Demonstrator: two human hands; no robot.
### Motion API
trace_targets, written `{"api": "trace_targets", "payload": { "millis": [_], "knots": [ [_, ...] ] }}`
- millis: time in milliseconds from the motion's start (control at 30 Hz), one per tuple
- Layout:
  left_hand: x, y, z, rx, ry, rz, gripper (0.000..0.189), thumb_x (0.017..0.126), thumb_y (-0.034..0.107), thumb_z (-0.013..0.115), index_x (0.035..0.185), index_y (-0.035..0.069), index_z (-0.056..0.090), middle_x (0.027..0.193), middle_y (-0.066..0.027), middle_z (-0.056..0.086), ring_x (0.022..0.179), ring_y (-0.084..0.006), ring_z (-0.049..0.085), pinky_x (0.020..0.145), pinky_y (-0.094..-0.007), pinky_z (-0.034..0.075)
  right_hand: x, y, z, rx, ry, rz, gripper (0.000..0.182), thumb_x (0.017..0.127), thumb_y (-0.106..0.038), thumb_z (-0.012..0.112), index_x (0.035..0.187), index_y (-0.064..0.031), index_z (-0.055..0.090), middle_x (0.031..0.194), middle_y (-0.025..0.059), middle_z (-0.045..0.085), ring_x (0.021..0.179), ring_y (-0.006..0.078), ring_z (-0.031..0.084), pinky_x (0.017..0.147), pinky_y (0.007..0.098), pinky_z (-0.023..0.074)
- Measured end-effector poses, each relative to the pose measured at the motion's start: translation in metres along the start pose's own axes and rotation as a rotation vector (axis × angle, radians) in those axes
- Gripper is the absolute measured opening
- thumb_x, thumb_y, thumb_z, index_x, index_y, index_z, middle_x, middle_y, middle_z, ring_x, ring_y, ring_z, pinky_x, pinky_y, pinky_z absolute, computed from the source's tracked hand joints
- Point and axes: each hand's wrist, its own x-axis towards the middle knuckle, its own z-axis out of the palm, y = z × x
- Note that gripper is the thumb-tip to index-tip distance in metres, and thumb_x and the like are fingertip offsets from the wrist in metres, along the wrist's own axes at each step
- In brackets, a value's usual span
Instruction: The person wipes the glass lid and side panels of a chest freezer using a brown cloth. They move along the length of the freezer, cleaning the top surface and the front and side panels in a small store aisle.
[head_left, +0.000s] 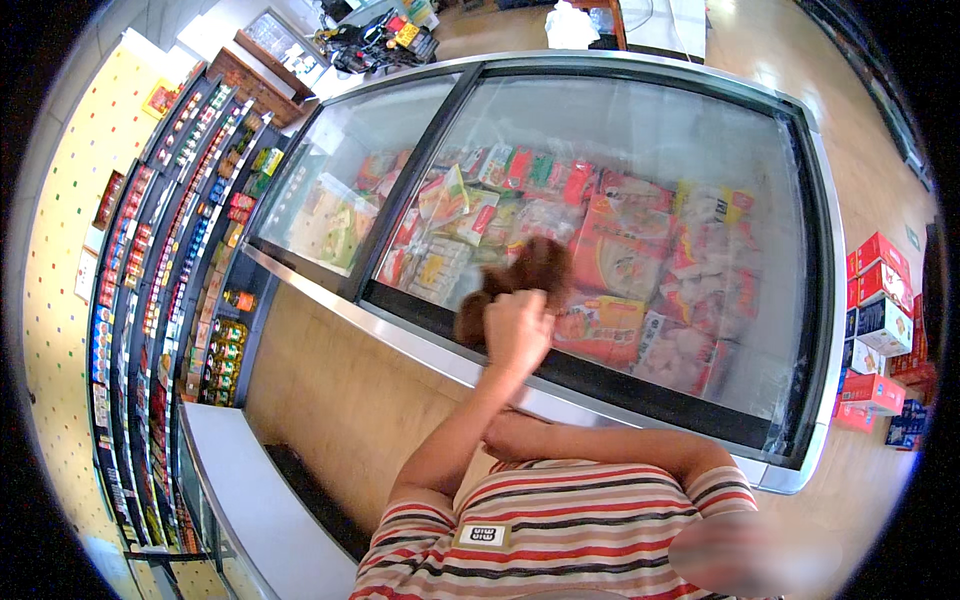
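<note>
My left hand grips a crumpled brown cloth, blurred, over the near part of a chest freezer's glass lid. Under the glass lie several bags of frozen food, mostly in red, white and yellow packaging. My right arm is bent across my waist. At its end my right hand rests close to the freezer's metal front edge, partly behind my left forearm. Its fingers are hidden, so I cannot see whether it holds anything.
Shelves of packaged goods and oil bottles run along the left. A white-topped counter stands at lower left. Stacked cartons sit on the floor at right. A motorcycle is parked beyond the freezer.
</note>
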Motion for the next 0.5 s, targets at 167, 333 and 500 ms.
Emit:
{"api": "trace_targets", "payload": {
  "millis": [167, 333, 500],
  "knots": [
    [-0.005, 0.046, 0.008, -0.136, -0.131, 0.442, 0.033, 0.064, 0.014, 0.066, 0.093, 0.008, 0.052, 0.089, -0.0045, 0.053, 0.08, -0.024, 0.051, 0.069, -0.0391, 0.038, 0.009, 0.008, 0.06, 0.207, -0.127, 0.213, 0.027, 0.079, -0.024, 0.052, 0.094, -0.0043, 0.064, 0.101, 0.0159, 0.061, 0.096, 0.0306, 0.057, 0.088, 0.0433, 0.0388],
    [0.01, 0.017, 0.003, -0.107, -0.104, 0.354, 0.032, 0.06, 0.008, 0.063, 0.09, 0.009, 0.053, 0.089, -0.0053, 0.057, 0.077, -0.0259, 0.053, 0.063, -0.0385, 0.043, 0.0, 0.009, 0.047, 0.067, -0.199, 0.044, 0.023, 0.081, -0.025, 0.051, 0.075, -0.0055, 0.063, 0.076, 0.0138, 0.062, 0.065, 0.0264, 0.059, 0.058, 0.0384, 0.0461],
    [0.036, -0.091, -0.001, 0.061, 0.165, -0.003, 0.021, 0.069, 0.014, 0.061, 0.089, 0.007, 0.058, 0.082, -0.0127, 0.06, 0.076, -0.0333, 0.056, 0.064, -0.0459, 0.044, -0.006, -0.009, -0.02, 0.153, -0.425, 0.031, 0.026, 0.078, -0.027, 0.054, 0.063, -0.0061, 0.063, 0.057, 0.0172, 0.057, 0.053, 0.028, 0.059, 0.046, 0.0392, 0.048]
  ]
}}
